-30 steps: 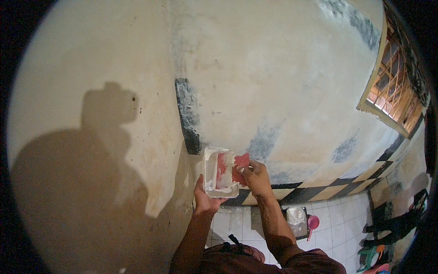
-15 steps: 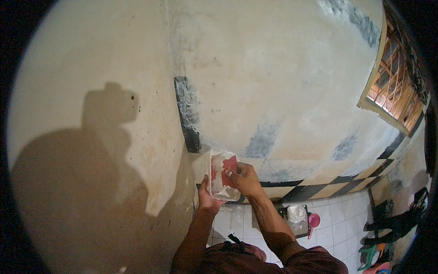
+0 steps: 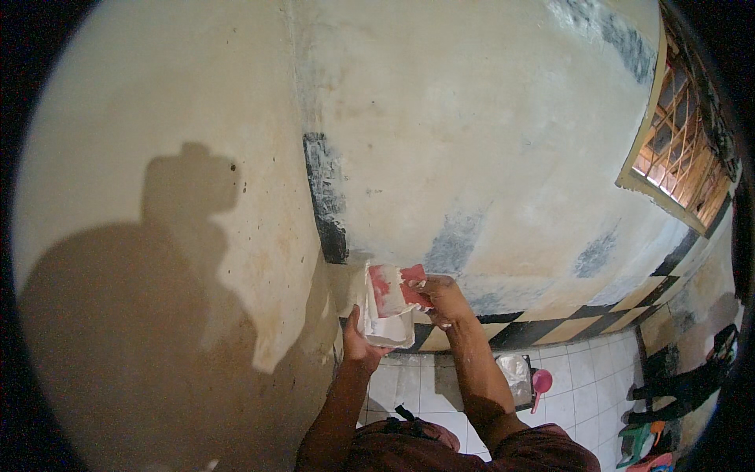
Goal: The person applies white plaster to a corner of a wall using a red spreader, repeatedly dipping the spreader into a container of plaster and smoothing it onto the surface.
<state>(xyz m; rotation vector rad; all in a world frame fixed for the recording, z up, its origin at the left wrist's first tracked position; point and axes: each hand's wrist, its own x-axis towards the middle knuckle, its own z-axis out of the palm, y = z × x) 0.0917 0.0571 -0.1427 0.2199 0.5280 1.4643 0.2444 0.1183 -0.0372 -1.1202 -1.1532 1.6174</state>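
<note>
My left hand (image 3: 361,344) is wrapped round the lower left side of a white rectangular plastic tub (image 3: 395,333). White paste coats the inside of the tub. A flat red plastic spreader (image 3: 414,277), smeared with white paste, is pinched in my right hand (image 3: 445,301) over the tub's upper part. Its broad face is largely covered in the paste, with red showing at both sides. White smears mark my right fingers and wrist. Both hands are close to the corner where two walls meet.
The facing wall (image 3: 472,141) has whitish coating over dark patches, above a black-and-cream checkered band (image 3: 535,329). On the tiled floor, a white bag (image 3: 515,368) lies beside a pink dipper (image 3: 541,381). A barred window (image 3: 676,134) is at upper right, with dark cloth (image 3: 684,385) below.
My right hand has moved slightly right and turned the spreader, whose paste-covered face now shows more. The tub stays in my left hand, with more of its lower inside visible.
</note>
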